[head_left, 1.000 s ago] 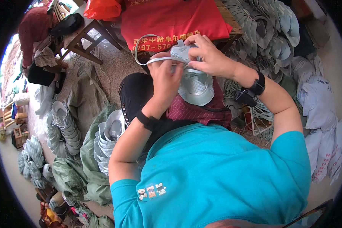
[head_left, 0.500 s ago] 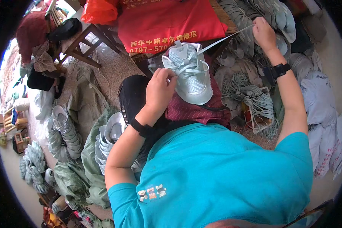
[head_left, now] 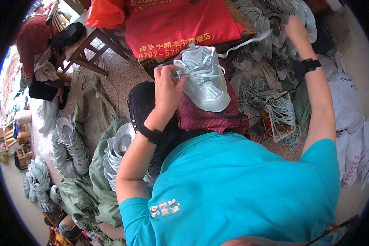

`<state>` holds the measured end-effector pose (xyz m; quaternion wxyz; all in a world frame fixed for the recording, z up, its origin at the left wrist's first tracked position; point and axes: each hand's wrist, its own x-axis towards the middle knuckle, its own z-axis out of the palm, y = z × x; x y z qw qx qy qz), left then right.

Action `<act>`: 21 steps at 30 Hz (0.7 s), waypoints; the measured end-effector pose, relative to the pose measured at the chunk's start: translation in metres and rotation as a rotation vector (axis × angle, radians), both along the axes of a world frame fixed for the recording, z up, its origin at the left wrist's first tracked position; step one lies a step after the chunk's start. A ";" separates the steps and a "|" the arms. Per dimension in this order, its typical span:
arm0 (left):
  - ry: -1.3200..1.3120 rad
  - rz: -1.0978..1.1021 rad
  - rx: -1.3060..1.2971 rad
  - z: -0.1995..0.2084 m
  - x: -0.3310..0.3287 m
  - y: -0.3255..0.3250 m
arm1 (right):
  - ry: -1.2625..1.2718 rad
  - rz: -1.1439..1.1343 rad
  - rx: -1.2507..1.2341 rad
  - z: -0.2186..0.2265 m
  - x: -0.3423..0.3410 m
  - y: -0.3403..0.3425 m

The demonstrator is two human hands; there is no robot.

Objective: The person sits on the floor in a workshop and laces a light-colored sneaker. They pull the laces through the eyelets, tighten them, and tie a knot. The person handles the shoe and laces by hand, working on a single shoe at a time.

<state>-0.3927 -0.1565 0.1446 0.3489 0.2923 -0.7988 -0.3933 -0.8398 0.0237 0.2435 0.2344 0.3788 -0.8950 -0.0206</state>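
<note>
**Pale shoe upper steadied on lap, lace drawn out to the right**

A pale grey-green shoe upper (head_left: 204,80) is rested on a dark red cloth (head_left: 211,117) across the lap, toe end toward the body. The left hand (head_left: 168,88) is laid against its left side, fingers closed on the lacing area. A flat pale lace (head_left: 244,44) is stretched taut from the shoe's top up and right to the right hand (head_left: 295,28), raised well away from the shoe; that hand is blurred, apparently closed on the lace end, though the grip cannot be told for sure. A red bag (head_left: 180,20) is seen just beyond the shoe. Stacks of pale uppers (head_left: 71,143) are piled at the left, a bundle of laces (head_left: 266,98) at the right.
</note>
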 end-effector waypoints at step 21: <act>0.587 0.022 1.050 0.013 0.076 -0.083 | -1.768 0.508 0.073 -0.026 0.231 -0.082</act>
